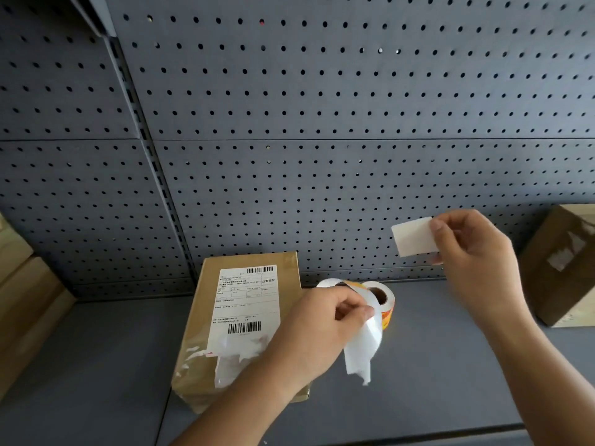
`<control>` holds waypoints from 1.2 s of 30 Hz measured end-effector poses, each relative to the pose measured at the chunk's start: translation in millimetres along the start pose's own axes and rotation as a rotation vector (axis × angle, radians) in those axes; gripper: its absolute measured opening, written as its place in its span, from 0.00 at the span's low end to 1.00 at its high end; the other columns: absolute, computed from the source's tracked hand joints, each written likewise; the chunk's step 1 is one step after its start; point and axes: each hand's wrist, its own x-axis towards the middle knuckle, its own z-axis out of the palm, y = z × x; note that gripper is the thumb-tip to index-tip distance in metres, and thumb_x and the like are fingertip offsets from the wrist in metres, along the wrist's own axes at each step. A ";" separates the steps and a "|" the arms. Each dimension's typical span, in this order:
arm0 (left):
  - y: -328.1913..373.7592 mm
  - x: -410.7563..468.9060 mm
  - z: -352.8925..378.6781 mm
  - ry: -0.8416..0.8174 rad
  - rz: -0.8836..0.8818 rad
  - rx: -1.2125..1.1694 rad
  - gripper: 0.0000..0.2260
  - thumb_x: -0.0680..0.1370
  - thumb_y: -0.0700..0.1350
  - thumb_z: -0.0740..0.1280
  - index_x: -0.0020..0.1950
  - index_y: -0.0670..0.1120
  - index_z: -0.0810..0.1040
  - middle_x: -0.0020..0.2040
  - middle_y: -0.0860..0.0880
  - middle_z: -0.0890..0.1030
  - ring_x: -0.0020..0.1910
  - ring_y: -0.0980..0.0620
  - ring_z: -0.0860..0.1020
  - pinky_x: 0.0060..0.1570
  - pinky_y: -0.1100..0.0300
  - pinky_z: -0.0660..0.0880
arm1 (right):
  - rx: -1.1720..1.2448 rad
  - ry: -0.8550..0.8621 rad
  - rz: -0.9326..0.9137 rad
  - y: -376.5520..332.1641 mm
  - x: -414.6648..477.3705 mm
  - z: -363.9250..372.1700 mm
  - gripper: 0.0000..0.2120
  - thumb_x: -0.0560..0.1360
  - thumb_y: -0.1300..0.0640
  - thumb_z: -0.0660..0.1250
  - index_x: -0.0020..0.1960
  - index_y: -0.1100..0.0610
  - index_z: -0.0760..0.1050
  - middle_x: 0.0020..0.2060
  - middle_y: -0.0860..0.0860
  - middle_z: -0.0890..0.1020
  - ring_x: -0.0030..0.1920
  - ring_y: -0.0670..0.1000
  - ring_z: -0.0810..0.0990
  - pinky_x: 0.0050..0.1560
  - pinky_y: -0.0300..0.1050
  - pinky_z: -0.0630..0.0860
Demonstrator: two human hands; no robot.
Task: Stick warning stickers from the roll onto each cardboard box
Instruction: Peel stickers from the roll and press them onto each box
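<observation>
**Sticker off the roll, held in the air**

Right hand [473,252] pinches a sticker [413,236] by one edge, white side to camera, above the shelf [434,381]. Left hand [322,329] pinches the liner [363,346] trailing from the roll [381,300]. The roll lies just right of the labelled box [238,317]. Right box [560,268] sits far right and left boxes [29,300] far left.

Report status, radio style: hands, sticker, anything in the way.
Left hand pinches backing strip from roll. Right hand holds peeled sticker aloft. Left forearm crosses box.

Right hand [476,252] holds a sticker [413,236] up; left hand [315,329] pinches backing strip [362,352] from the roll [383,300].
</observation>
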 end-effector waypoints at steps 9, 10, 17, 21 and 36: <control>17.0 -7.6 -22.1 0.031 -0.102 -0.614 0.21 0.75 0.58 0.67 0.48 0.40 0.86 0.42 0.42 0.87 0.41 0.50 0.84 0.50 0.53 0.82 | 0.013 -0.103 -0.386 -27.0 -56.4 29.0 0.06 0.79 0.63 0.67 0.48 0.53 0.78 0.44 0.44 0.82 0.45 0.47 0.83 0.40 0.43 0.81; 17.4 -9.0 -25.6 0.032 -0.127 -0.722 0.22 0.75 0.58 0.66 0.49 0.39 0.86 0.43 0.40 0.86 0.42 0.48 0.84 0.51 0.52 0.82 | -0.016 -0.118 -0.482 -26.9 -62.5 33.5 0.04 0.79 0.64 0.67 0.48 0.56 0.79 0.46 0.46 0.82 0.47 0.46 0.82 0.42 0.44 0.81; 7.1 -17.8 -49.6 0.186 -0.178 -0.890 0.12 0.81 0.47 0.66 0.53 0.40 0.85 0.45 0.41 0.85 0.41 0.50 0.83 0.40 0.58 0.81 | -0.042 -0.313 -0.692 -22.8 -81.0 62.3 0.09 0.80 0.55 0.66 0.52 0.58 0.82 0.57 0.48 0.79 0.58 0.48 0.81 0.54 0.44 0.78; -7.2 -24.4 -66.0 0.306 -0.178 -0.749 0.09 0.81 0.44 0.67 0.50 0.42 0.85 0.45 0.41 0.87 0.42 0.47 0.85 0.42 0.55 0.82 | 0.093 -0.447 -0.521 -33.9 -84.1 66.4 0.09 0.77 0.50 0.68 0.56 0.49 0.81 0.60 0.43 0.77 0.61 0.49 0.79 0.57 0.36 0.74; -56.6 -34.8 -130.9 0.310 -0.177 -0.304 0.04 0.80 0.44 0.70 0.48 0.45 0.84 0.41 0.47 0.86 0.38 0.52 0.85 0.41 0.59 0.82 | 0.384 -0.803 0.378 -64.3 -64.7 141.6 0.07 0.79 0.59 0.68 0.45 0.62 0.80 0.31 0.54 0.80 0.31 0.48 0.76 0.33 0.40 0.75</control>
